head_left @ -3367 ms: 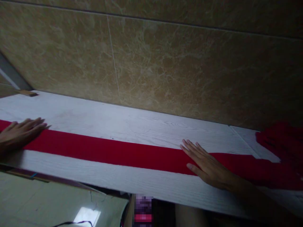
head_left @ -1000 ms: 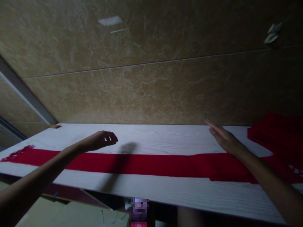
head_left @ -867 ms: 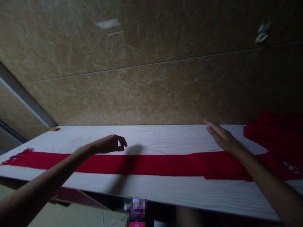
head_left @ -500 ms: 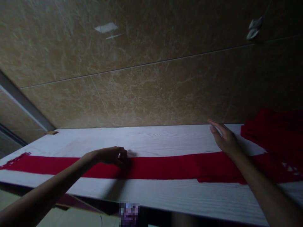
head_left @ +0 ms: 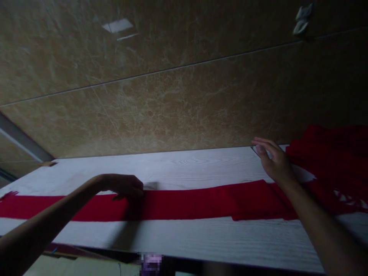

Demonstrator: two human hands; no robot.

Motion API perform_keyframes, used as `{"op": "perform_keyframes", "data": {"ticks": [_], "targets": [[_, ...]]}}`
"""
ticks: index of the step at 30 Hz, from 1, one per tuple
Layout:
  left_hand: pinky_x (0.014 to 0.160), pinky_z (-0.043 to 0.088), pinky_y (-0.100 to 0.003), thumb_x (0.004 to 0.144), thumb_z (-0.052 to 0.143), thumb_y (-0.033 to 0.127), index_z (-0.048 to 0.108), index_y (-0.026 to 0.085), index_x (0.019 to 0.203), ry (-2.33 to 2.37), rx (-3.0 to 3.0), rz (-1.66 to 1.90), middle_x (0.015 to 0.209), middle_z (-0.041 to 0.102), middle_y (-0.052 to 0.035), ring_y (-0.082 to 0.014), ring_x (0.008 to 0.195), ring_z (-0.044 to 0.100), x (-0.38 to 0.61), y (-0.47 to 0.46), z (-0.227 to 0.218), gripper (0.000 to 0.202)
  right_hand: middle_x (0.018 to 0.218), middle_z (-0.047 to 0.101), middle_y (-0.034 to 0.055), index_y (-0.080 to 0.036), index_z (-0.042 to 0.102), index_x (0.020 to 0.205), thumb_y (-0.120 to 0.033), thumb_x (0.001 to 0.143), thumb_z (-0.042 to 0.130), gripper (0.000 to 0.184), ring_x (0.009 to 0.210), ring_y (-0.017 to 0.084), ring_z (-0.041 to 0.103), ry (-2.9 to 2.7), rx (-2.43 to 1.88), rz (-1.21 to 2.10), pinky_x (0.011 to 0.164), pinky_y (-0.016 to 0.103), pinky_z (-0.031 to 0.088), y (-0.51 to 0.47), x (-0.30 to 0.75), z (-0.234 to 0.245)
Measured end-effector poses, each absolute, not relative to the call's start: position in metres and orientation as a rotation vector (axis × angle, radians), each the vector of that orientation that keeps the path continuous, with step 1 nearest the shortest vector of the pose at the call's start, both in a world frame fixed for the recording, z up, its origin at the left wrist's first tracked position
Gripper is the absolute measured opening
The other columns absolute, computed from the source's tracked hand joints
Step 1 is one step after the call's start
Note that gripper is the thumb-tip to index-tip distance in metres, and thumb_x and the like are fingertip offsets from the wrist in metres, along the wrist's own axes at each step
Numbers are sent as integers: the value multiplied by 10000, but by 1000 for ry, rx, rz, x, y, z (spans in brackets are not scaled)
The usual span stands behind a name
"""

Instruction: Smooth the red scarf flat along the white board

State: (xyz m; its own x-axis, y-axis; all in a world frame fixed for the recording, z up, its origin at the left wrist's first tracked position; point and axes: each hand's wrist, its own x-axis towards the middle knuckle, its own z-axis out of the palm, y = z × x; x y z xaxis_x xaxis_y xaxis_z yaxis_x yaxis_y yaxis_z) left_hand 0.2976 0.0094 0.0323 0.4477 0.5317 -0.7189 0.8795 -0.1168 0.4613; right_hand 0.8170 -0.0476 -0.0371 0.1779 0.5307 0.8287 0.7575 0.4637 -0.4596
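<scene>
A long red scarf (head_left: 189, 203) lies flat along a white wood-grain table (head_left: 184, 237), its fringed end at the far left edge. My left hand (head_left: 125, 186) rests palm down on the scarf's far edge near the middle, fingers curled onto the cloth. My right hand (head_left: 273, 161) hovers near the table's back edge at the right, fingers loosely spread and holding nothing, just above where the scarf folds over itself. A heap of red cloth (head_left: 330, 157) lies right of that hand.
A brown marble-tiled wall (head_left: 172, 96) rises directly behind the table. A small wooden piece (head_left: 47, 164) sits at the table's back left corner. A pale fitting (head_left: 300, 21) hangs on the wall at the upper right. The floor shows below the front edge.
My left hand came down from above the table onto the scarf and slid slightly left. My right hand stayed raised near the back edge. The view shifted right and up.
</scene>
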Motion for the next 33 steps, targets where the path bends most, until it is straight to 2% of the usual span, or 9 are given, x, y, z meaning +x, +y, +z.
{"op": "perform_keyframes", "data": {"ticks": [4,6,9,13,19,21,24,27,33], "targets": [[427,347,-215,657,703,830,616,209,866,1219,1707,-458,519,500,64,-133,406,526,299,7,36,661,1218,681,142,-222,734,1096,-595,1025,456,471,1176,326,633,-1485,-1182,-247,1033,551,495,-48,818,-37],[444,368,-220,652,710,832,609,204,837,1203,1708,-437,479,514,57,-139,403,526,301,5,40,663,1209,683,144,-218,734,1091,-588,1027,458,465,1170,323,636,-1486,-1174,-258,1033,546,496,-47,818,-37],[415,341,-209,699,711,796,559,205,760,1127,1722,-373,464,493,61,-109,374,457,306,0,49,613,1208,682,146,-216,735,1090,-571,1032,458,454,1169,323,636,-1488,-1172,-265,1027,544,498,-46,818,-37],[343,201,-187,783,719,696,548,203,736,1014,1732,-257,493,437,72,-59,358,311,317,-6,62,524,1198,685,151,-209,736,1084,-553,1034,468,438,1166,323,636,-1488,-1147,-276,1029,543,494,-44,819,-38],[344,125,-191,793,768,609,638,187,781,849,1738,-106,507,383,78,-40,386,214,349,-6,77,441,1228,664,146,-223,739,1084,-578,1025,469,450,1188,321,619,-1466,-1148,-285,1027,536,500,-44,818,-36],[380,162,-191,797,778,574,673,175,795,805,1785,-88,556,419,63,-46,442,241,368,-4,83,413,1228,660,145,-225,736,1082,-576,1027,464,447,1194,315,614,-1457,-1146,-288,1031,532,498,-46,817,-34],[475,259,-194,805,778,546,646,158,700,713,1884,-44,624,427,49,-72,555,295,403,-2,91,423,1238,650,148,-223,734,1080,-577,1026,465,447,1202,312,608,-1436,-1152,-289,1028,523,503,-48,815,-32],[570,334,-204,818,769,532,644,157,674,580,1929,26,652,452,47,-93,628,359,442,-1,94,421,1249,639,156,-220,734,1077,-589,1020,471,457,1207,315,603,-1420,-1160,-280,968,497,539,-49,814,-32],[716,380,-224,796,808,496,708,180,714,367,1889,133,694,544,55,-97,690,424,523,-2,80,341,1262,630,153,-221,726,1084,-585,1031,449,460,1215,305,595,-1380,-1160,-300,944,478,550,-52,816,-29]]}}
